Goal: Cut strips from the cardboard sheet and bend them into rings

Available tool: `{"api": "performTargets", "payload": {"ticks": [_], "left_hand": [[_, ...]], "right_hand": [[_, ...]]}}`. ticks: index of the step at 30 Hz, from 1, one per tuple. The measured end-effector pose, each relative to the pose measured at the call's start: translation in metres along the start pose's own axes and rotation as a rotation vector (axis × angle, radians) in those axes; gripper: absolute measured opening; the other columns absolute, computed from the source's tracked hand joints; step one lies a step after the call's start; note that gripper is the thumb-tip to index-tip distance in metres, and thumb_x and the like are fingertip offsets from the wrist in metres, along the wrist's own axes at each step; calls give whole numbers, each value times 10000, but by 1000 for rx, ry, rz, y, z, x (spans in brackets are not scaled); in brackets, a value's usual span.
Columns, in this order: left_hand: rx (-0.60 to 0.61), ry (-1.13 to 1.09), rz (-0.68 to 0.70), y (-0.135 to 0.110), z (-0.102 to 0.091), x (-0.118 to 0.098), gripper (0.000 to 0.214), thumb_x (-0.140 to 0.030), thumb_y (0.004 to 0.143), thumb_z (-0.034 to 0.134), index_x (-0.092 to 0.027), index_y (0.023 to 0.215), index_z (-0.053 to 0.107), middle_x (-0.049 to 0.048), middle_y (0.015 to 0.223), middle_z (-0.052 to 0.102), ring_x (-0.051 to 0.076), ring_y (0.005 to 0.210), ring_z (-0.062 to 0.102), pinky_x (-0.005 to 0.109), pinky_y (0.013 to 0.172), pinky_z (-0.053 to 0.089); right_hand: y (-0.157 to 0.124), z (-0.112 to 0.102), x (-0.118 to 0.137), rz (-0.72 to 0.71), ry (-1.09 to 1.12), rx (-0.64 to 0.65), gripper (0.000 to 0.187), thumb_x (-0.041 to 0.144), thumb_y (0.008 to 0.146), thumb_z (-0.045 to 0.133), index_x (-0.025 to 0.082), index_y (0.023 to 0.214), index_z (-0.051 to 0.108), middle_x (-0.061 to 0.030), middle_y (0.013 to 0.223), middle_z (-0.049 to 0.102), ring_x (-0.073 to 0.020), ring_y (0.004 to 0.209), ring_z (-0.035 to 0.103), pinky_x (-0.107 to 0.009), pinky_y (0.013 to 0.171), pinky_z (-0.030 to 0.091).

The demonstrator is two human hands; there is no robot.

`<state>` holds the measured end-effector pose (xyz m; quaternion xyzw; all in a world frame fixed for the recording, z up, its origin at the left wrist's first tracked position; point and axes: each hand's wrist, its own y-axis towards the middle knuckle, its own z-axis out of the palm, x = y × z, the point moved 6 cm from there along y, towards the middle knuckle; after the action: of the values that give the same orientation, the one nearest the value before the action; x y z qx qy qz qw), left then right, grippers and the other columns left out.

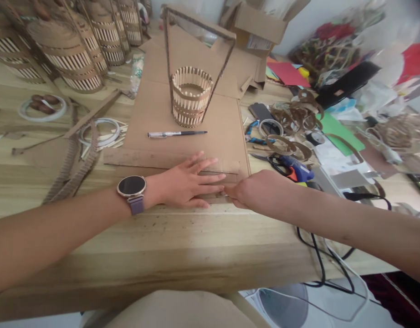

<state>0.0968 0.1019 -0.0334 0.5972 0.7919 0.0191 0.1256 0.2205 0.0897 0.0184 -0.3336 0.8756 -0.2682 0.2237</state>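
My left hand (pixel 187 182), with a watch on its wrist, lies flat and open, fingers spread, pressing on narrow cardboard strips (pixel 215 171) at the near edge of a big cardboard sheet (pixel 155 109). My right hand (pixel 256 190) is closed in a pinch at the right end of those strips, touching my left fingertips; what it holds is hidden. Farther back on the sheet lie a pen (pixel 177 134) and a small stick-and-cardboard basket (pixel 190 96) with a tall handle.
Several larger stick baskets (pixel 69 54) stand at the back left. Tape rolls (pixel 99 131) and corrugated strips (pixel 73 168) lie left. A glue gun (pixel 295 168), scissors (pixel 256 132), cardboard rings, coloured paper and cables crowd the right. Cardboard boxes (pixel 258 27) sit behind.
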Motion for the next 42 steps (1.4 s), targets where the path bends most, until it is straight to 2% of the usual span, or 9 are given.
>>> {"api": "performTargets", "payload": {"ticks": [5,8,12,19,23,28,32,36,42], "left_hand": [[16,-8,-14,0,2,1,527,-548,1010,442,-308,1476,490,-33,1570,420,350,1521,164,593,1234,39],[0,-9,-16,0,2,2,514,-548,1009,445,-321,1467,500,-50,1563,431,341,1523,165,575,1240,50],[0,-17,-15,0,2,2,524,-553,1006,446,-322,1475,487,-38,1566,428,348,1518,183,615,1225,89],[3,0,-8,0,1,1,521,-532,1007,458,-310,1478,482,-33,1569,423,341,1525,169,610,1228,83],[-1,-5,22,-1,-3,-1,534,-515,993,491,-310,1486,472,-21,1545,464,332,1523,186,611,1225,88],[-9,-17,66,-8,-9,-10,532,-516,985,509,-258,1449,526,17,1510,515,312,1519,215,569,1241,83],[-44,-32,91,-12,-6,-17,521,-476,1015,473,-191,1448,518,58,1510,511,306,1506,259,560,1247,70],[-42,-48,104,-11,-2,-18,453,-421,1035,458,-245,1449,514,25,1509,512,281,1509,266,555,1252,40],[-46,-46,97,-10,-2,-16,446,-439,1029,474,-243,1424,544,17,1513,507,274,1500,288,530,1261,72]], "right_hand": [[-7,3,-3,-12,6,18,222,98,902,558,187,1040,708,-45,691,739,-177,568,657,-291,474,242],[-9,10,-8,-14,-28,32,263,99,878,584,190,1099,694,-36,681,733,-178,559,664,-283,455,219],[-10,18,-13,-21,-56,25,307,115,885,584,203,1165,675,-30,670,726,-184,567,681,-283,444,181],[-13,21,-20,-13,-26,-1,234,154,912,579,231,1114,669,-12,675,732,-162,532,647,-264,443,169],[-13,19,-18,-31,-12,0,183,180,940,548,195,1077,670,-35,671,734,-166,533,648,-261,461,181],[-15,17,-8,-4,11,-19,250,265,983,491,205,1148,668,-50,719,744,-188,607,695,-270,466,211],[-16,20,-1,-11,-12,-54,251,214,972,511,214,1179,653,-37,697,735,-194,607,698,-284,457,179],[-17,22,0,-28,-34,-125,211,158,939,554,198,1117,661,-25,649,709,-178,557,669,-303,443,156],[-19,26,-1,-28,-34,-132,227,66,861,594,198,1034,661,-4,619,684,-163,520,643,-307,435,152]]}}
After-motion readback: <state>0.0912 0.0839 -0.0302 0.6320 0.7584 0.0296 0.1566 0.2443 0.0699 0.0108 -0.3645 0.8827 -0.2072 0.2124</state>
